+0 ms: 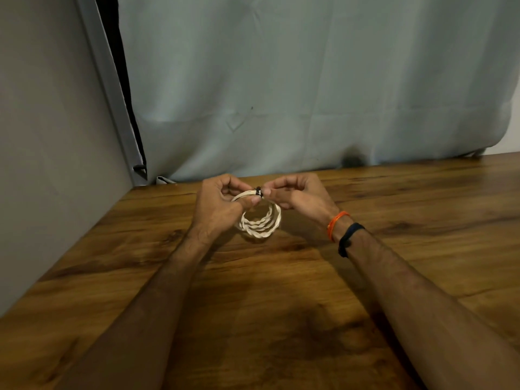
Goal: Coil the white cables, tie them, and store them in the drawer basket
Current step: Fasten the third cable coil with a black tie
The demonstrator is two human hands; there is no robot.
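Both hands are holding a coiled white cable (260, 220) at frame centre.
The left hand (218, 204) and right hand (299, 197) are pinching its top beside a small black tie (259, 191).

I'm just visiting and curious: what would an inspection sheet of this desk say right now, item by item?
Surface: wooden table, dark grain patches.
Job's things: white cable coil, held upright above the table; a dark tie sits at its top. No drawer basket in view.
Clutter: nothing seen.
Grippers: left hand grips the coil's top left, thumb across it; right hand pinches at the tie.
Cables: only the one coil, several loops, no loose end visible.
Surroundings: pale curtain behind the table, grey panel on the left. Orange band and dark band on the right wrist.
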